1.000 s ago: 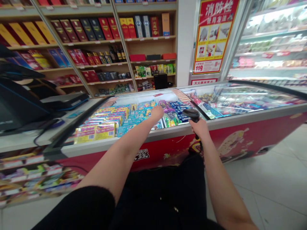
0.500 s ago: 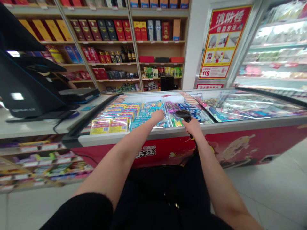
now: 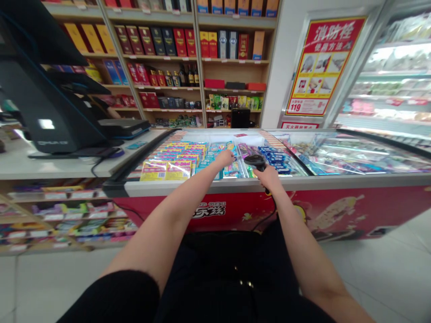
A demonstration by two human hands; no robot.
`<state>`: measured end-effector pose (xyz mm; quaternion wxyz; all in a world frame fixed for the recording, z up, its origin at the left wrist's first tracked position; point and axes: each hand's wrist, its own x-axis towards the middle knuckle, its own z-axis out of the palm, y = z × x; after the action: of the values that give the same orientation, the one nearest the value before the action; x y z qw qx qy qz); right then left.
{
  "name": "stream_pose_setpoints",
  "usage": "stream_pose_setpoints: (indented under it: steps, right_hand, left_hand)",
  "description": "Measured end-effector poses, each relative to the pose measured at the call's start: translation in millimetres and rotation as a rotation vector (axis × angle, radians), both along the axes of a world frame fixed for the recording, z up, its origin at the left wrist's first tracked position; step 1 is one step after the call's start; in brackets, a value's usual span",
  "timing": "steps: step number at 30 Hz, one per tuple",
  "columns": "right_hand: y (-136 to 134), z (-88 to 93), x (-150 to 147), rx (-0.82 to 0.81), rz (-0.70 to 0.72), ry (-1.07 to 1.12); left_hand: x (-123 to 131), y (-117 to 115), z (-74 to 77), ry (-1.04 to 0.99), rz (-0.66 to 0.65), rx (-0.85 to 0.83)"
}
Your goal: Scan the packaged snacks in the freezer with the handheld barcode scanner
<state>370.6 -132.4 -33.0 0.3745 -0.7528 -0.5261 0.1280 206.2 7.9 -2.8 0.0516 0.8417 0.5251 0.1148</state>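
My right hand (image 3: 270, 178) is wrapped round the handle of a black handheld scanner (image 3: 255, 160), whose head points left over the front of the chest freezer (image 3: 161, 189). My left hand (image 3: 225, 158) reaches over the freezer beside the blue packets (image 3: 204, 172), its fingers closed together; what they hold, if anything, is too small to tell. Yellow and pink packets (image 3: 153, 170) lie in rows to the left of it. Dark blue packets (image 3: 276, 156) and a white wire divider are on the scanner's far side and left.
A black scale with a screen (image 3: 57, 121) stands on the counter (image 3: 114, 167) at the left, partly hiding a person's arm behind it. Shelves of boxes (image 3: 161, 58) rise behind the freezer. A cable hangs below the scanner. A glass-fronted fridge stands at the right.
The view has shifted, so the scene sits slightly further right. My left hand has moved a little right and up in the picture; my right hand still grips the scanner.
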Motion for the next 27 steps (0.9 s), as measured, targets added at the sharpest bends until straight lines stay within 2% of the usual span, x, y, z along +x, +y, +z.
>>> stream_pose_setpoints:
  steps: [19,27]
  right_hand:
    - [-3.3,4.5,-3.2,-0.027,0.014,0.003]
    - [-1.8,0.5,1.1,-0.021,0.008,0.025]
  left_hand:
    - [1.6,0.7,-1.4,0.004,-0.005,0.005]
    - [6.9,-1.3,-0.8,0.016,0.0,0.008]
